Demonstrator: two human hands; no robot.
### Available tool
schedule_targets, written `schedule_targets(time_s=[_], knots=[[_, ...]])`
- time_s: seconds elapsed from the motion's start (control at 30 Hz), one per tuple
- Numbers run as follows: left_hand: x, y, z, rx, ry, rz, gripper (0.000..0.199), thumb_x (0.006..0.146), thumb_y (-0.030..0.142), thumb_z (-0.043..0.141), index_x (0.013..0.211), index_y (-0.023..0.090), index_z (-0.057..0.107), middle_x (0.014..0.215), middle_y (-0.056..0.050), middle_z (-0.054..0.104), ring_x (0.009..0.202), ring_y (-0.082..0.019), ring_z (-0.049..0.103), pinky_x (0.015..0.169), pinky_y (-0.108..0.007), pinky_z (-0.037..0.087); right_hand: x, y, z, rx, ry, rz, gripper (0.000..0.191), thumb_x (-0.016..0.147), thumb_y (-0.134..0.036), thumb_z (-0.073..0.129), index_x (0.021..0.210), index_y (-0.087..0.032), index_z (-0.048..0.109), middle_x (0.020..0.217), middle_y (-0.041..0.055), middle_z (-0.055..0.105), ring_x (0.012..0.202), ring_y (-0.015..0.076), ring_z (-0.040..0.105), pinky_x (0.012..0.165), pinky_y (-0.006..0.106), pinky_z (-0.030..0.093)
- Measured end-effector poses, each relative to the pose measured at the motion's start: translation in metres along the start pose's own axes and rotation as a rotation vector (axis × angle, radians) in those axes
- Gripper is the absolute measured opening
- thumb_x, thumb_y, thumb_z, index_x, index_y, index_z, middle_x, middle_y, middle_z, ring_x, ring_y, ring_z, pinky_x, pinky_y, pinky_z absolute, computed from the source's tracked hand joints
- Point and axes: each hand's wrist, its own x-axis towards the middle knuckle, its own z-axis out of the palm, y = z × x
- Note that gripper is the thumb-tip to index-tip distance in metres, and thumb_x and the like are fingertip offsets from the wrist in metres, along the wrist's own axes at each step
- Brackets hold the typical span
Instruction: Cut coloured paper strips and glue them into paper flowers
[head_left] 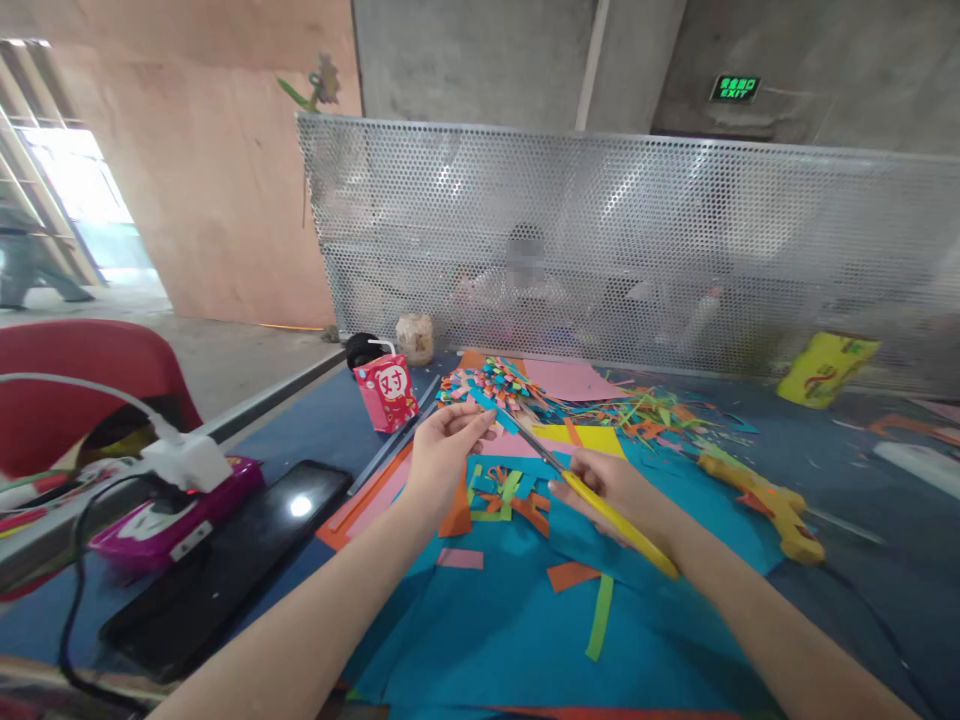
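My left hand pinches a narrow blue paper strip between thumb and fingers. In my right hand is a pair of scissors with yellow handles, its metal blades pointing up and left at the strip. Whether the blades touch the paper I cannot tell. Below both hands lie large blue paper sheets, with curled orange and green strips on top. A small pink piece, an orange piece and a green strip are scattered nearer to me.
Behind the hands is a pile of colourful paper cuttings. A yellow glue gun lies right, near a yellow can. On the left are a red drink carton, a black phone and a purple power strip. A perforated metal screen stands behind.
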Motion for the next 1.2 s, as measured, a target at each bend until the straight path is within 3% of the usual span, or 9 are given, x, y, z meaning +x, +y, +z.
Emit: schedule_targets(time_s=[0.47,0.8,1.2], knots=[[0.0006,-0.0039,0.0004,-0.008,-0.030,-0.017,0.027,0.054,0.023,0.070,0.072,0.012,0.054,0.055,0.001,0.059,0.050,-0.008,0.055,0.046,-0.018,0.037,0.0028,0.0024,0.0001,-0.068,0.012,-0.060,0.035,0.068,-0.049,0.048,0.059,-0.020,0.032,0.050,-0.0080,0.024,0.044,0.0063,0.025,0.040,0.020,0.020],[0.0021,-0.0045,0.0000,-0.010,-0.031,-0.024,0.028,0.054,0.023,0.070,0.072,0.012,0.053,0.054,0.001,0.059,0.049,-0.008,0.054,0.046,-0.017,0.037,0.0000,-0.0012,0.0016,-0.031,0.018,0.006,0.036,0.068,-0.049,0.048,0.058,-0.021,0.029,0.047,-0.0092,0.021,0.040,0.0059,0.024,0.039,0.020,0.019],[-0.0016,-0.0010,0.0043,0.020,-0.063,-0.060,0.028,0.053,0.022,0.070,0.071,0.011,0.052,0.052,0.003,0.055,0.044,-0.004,0.049,0.044,-0.015,0.035,0.0022,0.0033,0.0017,-0.112,0.056,-0.072,0.036,0.067,-0.050,0.048,0.057,-0.020,0.031,0.049,-0.0079,0.024,0.044,0.0065,0.023,0.040,0.020,0.021]])
